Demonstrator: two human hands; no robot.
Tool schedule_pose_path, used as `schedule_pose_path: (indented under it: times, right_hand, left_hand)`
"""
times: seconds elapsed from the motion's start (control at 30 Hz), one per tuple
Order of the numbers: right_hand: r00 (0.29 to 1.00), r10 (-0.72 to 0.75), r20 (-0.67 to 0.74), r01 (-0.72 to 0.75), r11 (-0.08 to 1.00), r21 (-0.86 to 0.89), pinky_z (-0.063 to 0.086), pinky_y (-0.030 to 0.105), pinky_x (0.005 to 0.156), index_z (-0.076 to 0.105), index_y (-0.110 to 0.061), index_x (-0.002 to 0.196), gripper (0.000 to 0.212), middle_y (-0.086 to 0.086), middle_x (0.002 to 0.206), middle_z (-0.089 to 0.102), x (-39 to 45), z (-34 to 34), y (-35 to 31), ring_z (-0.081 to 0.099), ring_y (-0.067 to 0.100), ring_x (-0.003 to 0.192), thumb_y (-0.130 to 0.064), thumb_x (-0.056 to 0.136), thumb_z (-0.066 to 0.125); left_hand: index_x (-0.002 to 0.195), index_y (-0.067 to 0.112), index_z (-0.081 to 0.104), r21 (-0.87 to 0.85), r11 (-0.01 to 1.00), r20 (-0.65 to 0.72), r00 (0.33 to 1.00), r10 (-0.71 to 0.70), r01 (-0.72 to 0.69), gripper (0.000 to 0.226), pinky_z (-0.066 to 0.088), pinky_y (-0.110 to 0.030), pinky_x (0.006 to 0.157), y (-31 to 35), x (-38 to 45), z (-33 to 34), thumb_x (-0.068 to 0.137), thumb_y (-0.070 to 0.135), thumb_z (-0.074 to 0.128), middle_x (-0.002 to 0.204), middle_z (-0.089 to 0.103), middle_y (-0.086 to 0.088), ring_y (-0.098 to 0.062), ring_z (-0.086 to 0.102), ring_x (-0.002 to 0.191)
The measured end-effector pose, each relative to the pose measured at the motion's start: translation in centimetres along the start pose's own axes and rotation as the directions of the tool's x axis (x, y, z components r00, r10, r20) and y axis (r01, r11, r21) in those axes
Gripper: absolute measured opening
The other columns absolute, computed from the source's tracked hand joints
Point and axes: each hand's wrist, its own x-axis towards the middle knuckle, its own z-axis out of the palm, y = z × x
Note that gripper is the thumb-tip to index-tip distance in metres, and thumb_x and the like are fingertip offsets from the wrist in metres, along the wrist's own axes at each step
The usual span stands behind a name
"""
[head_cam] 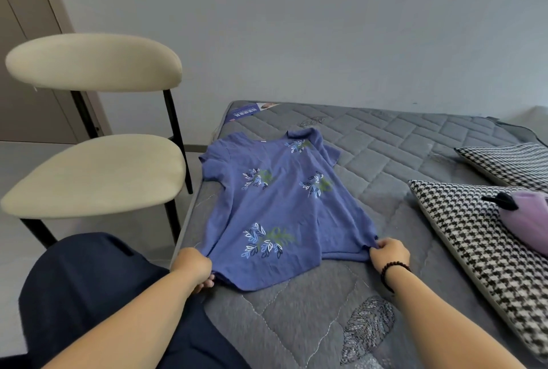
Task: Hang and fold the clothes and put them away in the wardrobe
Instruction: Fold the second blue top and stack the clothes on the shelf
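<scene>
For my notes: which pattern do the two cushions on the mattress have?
Black-and-white houndstooth on both cushions, seen in the head view.

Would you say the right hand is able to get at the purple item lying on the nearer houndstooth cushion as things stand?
Probably yes, once it lets go. The right hand now pinches the hem of the blue shirt; the purple item lies on the cushion just to its right, with nothing between them.

Blue shirt (278,208) with leaf prints, grey quilted mattress (394,143), houndstooth black-and-white pillows (462,238), cream chair (98,173)
</scene>
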Motion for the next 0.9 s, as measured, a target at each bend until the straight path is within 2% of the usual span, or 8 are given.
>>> schedule_pose_path:
  times: [0.23, 0.33, 0.4, 0.47, 0.57, 0.73, 0.8, 0.9]
  right_hand:
    - [0.990, 0.102, -0.097, -0.105, 0.994, -0.021, 0.048, 0.038, 0.077, 0.053, -0.012, 0.099, 0.019, 0.022, 0.110, 0.059, 0.1, -1.7, 2.4, 0.057, 0.039, 0.096, -0.011, 0.080, 0.056]
    - [0.993, -0.109, -0.043, 0.098, 0.971, -0.217, 0.046, 0.043, 0.084, 0.042, -0.022, 0.132, 0.053, 0.018, 0.129, 0.040, 0.3, -1.1, 3.1, 0.048, 0.039, 0.110, -0.007, 0.082, 0.050]
    - [0.954, -0.299, 0.021, 0.285, 0.884, -0.371, 0.045, 0.045, 0.089, 0.033, -0.032, 0.144, 0.069, 0.016, 0.142, 0.026, 0.6, -0.7, 3.4, 0.039, 0.038, 0.121, -0.006, 0.083, 0.053]
    - [0.879, -0.475, 0.034, 0.443, 0.789, -0.425, 0.043, 0.047, 0.088, 0.055, -0.032, 0.130, 0.055, 0.018, 0.143, 0.033, 1.0, -0.3, 3.7, 0.040, 0.040, 0.122, -0.006, 0.082, 0.064]
    - [0.755, -0.655, -0.033, 0.592, 0.703, -0.394, 0.045, 0.050, 0.077, 0.076, -0.018, 0.076, 0.019, 0.016, 0.110, 0.063, 1.4, 0.1, 4.4, 0.057, 0.042, 0.102, -0.004, 0.066, 0.083]
    - [0.672, -0.725, -0.147, 0.665, 0.679, -0.312, 0.044, 0.042, 0.074, 0.069, -0.011, 0.064, 0.011, 0.008, 0.095, 0.065, 1.0, -0.5, 4.8, 0.061, 0.033, 0.091, -0.013, 0.075, 0.069]
    - [0.658, -0.746, -0.108, 0.692, 0.654, -0.305, 0.041, 0.036, 0.073, 0.061, -0.011, 0.056, 0.022, 0.006, 0.092, 0.065, 0.9, -0.9, 5.4, 0.060, 0.030, 0.088, -0.023, 0.074, 0.055]
    - [0.679, -0.734, -0.021, 0.703, 0.657, -0.273, 0.040, 0.033, 0.071, 0.054, -0.015, 0.065, 0.009, 0.003, 0.090, 0.060, 0.9, -1.3, 5.9, 0.058, 0.029, 0.083, -0.023, 0.067, 0.054]
  left_hand:
    - [0.089, -0.003, 0.055, 0.317, 0.947, 0.024, 0.998, -0.063, 0.052, 0.017, 0.036, -0.020, 0.037, 0.5, -0.8, 0.0, 0.093, -0.002, 0.039, 0.065, 0.062, -0.014, -0.020, 0.057, 0.048]
    - [0.118, -0.004, 0.048, 0.470, 0.881, -0.001, 0.998, -0.061, 0.055, 0.026, 0.045, -0.023, 0.044, 0.4, -1.1, 0.4, 0.092, 0.000, 0.045, 0.075, 0.066, -0.016, -0.022, 0.064, 0.060]
    - [0.132, 0.002, 0.036, 0.551, 0.834, -0.084, 0.994, 0.069, -0.012, 0.044, 0.049, -0.029, 0.063, 0.3, -1.1, 0.6, 0.091, 0.007, 0.050, 0.109, 0.061, -0.016, -0.026, 0.065, 0.090]
    - [0.125, 0.011, 0.038, 0.656, 0.728, -0.114, 0.928, 0.354, -0.197, 0.038, 0.045, -0.034, 0.080, 0.6, -1.5, 0.5, 0.091, 0.020, 0.053, 0.127, 0.047, -0.009, -0.027, 0.052, 0.113]
    - [0.118, 0.021, 0.043, 0.671, 0.463, 0.175, 0.731, 0.660, -0.579, 0.037, 0.042, -0.036, 0.091, 0.6, -1.6, 1.3, 0.088, 0.039, 0.057, 0.123, 0.044, 0.000, -0.022, 0.046, 0.117]
    - [0.106, 0.025, 0.050, 0.723, 0.086, 0.525, 0.627, 0.575, -0.685, 0.026, 0.036, -0.035, 0.087, 0.5, -2.1, 3.7, 0.086, 0.040, 0.057, 0.117, 0.048, 0.003, -0.020, 0.048, 0.113]
    - [0.092, 0.026, 0.051, 0.730, 0.140, 0.477, 0.645, 0.597, -0.669, 0.004, 0.037, -0.035, 0.084, 0.8, -1.8, 3.6, 0.090, 0.028, 0.053, 0.112, 0.053, 0.003, -0.022, 0.052, 0.109]
    - [0.074, 0.026, 0.047, 0.626, 0.503, 0.364, 0.794, 0.487, -0.596, 0.013, 0.043, -0.030, 0.073, 0.7, -0.4, 2.7, 0.084, 0.021, 0.054, 0.088, 0.058, 0.007, -0.018, 0.057, 0.088]
